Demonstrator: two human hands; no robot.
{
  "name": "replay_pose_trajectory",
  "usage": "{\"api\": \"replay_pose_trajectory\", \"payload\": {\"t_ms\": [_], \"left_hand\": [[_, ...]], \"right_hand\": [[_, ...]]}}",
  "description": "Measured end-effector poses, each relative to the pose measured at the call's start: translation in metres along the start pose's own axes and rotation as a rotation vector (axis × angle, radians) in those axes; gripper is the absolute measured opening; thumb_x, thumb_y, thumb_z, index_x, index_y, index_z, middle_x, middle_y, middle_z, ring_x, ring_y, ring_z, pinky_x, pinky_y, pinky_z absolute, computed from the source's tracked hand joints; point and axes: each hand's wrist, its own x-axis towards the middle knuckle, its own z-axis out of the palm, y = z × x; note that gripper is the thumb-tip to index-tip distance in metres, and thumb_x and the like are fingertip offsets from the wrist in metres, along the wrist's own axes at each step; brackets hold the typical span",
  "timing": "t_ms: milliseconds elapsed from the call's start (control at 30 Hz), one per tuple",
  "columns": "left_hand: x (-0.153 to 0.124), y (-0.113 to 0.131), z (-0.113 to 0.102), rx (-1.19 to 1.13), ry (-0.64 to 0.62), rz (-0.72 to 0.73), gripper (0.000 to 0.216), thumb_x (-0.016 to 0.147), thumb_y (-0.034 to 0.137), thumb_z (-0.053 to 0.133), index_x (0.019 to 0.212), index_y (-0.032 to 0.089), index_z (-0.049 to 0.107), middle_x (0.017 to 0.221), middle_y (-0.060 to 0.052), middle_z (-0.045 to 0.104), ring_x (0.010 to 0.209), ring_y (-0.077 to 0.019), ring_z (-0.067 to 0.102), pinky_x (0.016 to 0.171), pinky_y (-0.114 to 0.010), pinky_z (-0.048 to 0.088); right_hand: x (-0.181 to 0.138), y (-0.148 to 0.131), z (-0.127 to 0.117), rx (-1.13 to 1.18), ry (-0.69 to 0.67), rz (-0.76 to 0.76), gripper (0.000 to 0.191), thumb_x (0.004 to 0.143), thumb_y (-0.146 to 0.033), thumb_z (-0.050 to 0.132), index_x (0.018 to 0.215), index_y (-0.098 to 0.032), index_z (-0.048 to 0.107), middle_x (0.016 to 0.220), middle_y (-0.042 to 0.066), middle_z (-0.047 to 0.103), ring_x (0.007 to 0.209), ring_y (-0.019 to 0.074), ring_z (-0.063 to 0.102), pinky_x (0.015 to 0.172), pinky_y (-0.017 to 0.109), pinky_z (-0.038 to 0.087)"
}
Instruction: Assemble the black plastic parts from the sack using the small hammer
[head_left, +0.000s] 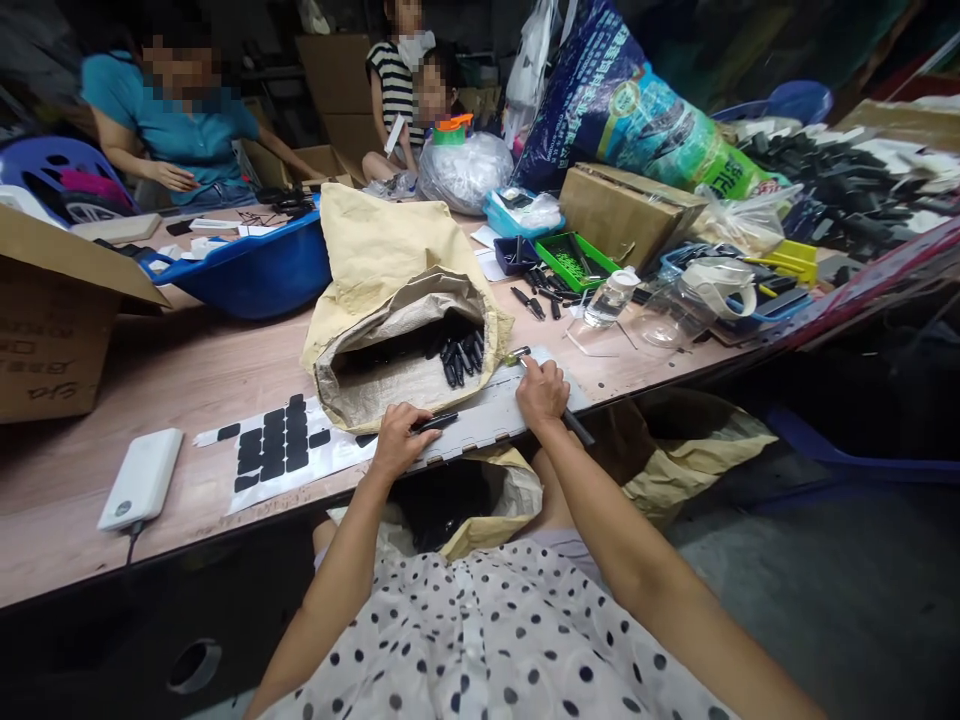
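Note:
My left hand [401,438] is closed on a slim black pen-shaped piece [436,422], low over the front edge of the table. My right hand [543,394] is wrapped round a tool with a dark bar-like handle [579,428] sticking out below the fist. A yellowish and metal end [517,355] shows beyond its fingers; the tool's kind is not clear. Under both hands lies a grey flat board [480,420]. Just behind them a cream woven sack [390,235] lies with its mouth towards me, several black pen-shaped pieces [459,360] inside.
A sheet of black stickers [274,445] and a white power bank [140,480] lie left, near a cardboard box [60,310] and blue basin [247,265]. Right stand a green tray [576,262], bottle [611,298] and clear jug [686,305]. Another sack [517,490] hangs open below. People sit opposite.

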Motion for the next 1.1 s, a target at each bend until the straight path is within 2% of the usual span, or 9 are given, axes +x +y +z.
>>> {"api": "replay_pose_trajectory", "payload": {"t_ms": [133,200,300,467,633,933,1100], "left_hand": [[0.001,0.0,0.002,-0.006,0.031,-0.027,0.012,0.08,0.034,0.075,0.088,0.025,0.074,0.084,-0.003,0.064,0.087,-0.0234,0.054,0.084,-0.039,0.047],[0.001,0.001,0.004,-0.012,0.035,-0.041,0.01,0.08,0.032,0.075,0.086,0.025,0.073,0.083,-0.003,0.063,0.086,-0.0229,0.054,0.084,-0.038,0.047],[0.001,0.002,0.005,-0.017,0.031,-0.05,0.008,0.079,0.029,0.075,0.085,0.025,0.073,0.083,-0.002,0.062,0.086,-0.0222,0.054,0.084,-0.038,0.047],[0.001,0.002,0.007,-0.014,0.041,-0.059,0.008,0.078,0.027,0.075,0.086,0.024,0.072,0.083,-0.002,0.063,0.087,-0.0222,0.055,0.084,-0.038,0.047],[0.002,0.003,0.01,-0.003,0.054,-0.075,0.01,0.076,0.024,0.077,0.084,0.024,0.071,0.085,-0.002,0.064,0.088,-0.0216,0.056,0.085,-0.037,0.047],[0.004,0.008,0.012,-0.005,0.062,-0.111,0.012,0.074,0.023,0.08,0.08,0.024,0.069,0.081,0.0,0.062,0.087,-0.0213,0.055,0.082,-0.034,0.046],[0.004,0.01,0.012,-0.004,0.064,-0.125,0.011,0.073,0.021,0.079,0.078,0.024,0.069,0.079,0.0,0.061,0.087,-0.0215,0.055,0.081,-0.035,0.046]], "right_hand": [[-0.007,0.001,-0.014,0.159,0.071,0.094,0.043,0.093,-0.016,0.043,0.128,-0.022,0.068,0.104,0.012,0.06,0.096,0.025,0.055,0.08,0.034,0.041],[-0.019,-0.001,-0.023,0.28,0.134,0.085,0.045,0.094,-0.018,0.041,0.132,-0.019,0.065,0.106,0.012,0.061,0.096,0.0238,0.057,0.084,0.034,0.045],[-0.046,-0.009,-0.033,0.465,0.12,-0.057,0.042,0.096,-0.023,0.04,0.129,-0.019,0.066,0.105,0.01,0.064,0.092,0.0213,0.06,0.085,0.032,0.049],[-0.089,-0.029,-0.031,0.627,-0.098,-0.325,0.039,0.094,-0.023,0.046,0.126,-0.023,0.069,0.102,0.006,0.07,0.088,0.0182,0.064,0.085,0.029,0.053],[-0.107,-0.041,-0.019,0.613,-0.185,-0.393,0.04,0.094,-0.018,0.044,0.123,-0.024,0.071,0.105,0.006,0.072,0.099,0.0182,0.066,0.09,0.029,0.053],[-0.11,-0.051,-0.027,0.517,-0.144,-0.497,0.042,0.098,-0.018,0.043,0.129,-0.027,0.069,0.094,0.005,0.068,0.086,0.0172,0.065,0.079,0.025,0.052],[-0.111,-0.05,-0.026,0.399,-0.192,-0.498,0.042,0.095,-0.016,0.046,0.126,-0.029,0.071,0.088,0.003,0.066,0.08,0.0163,0.063,0.071,0.022,0.049]]}}
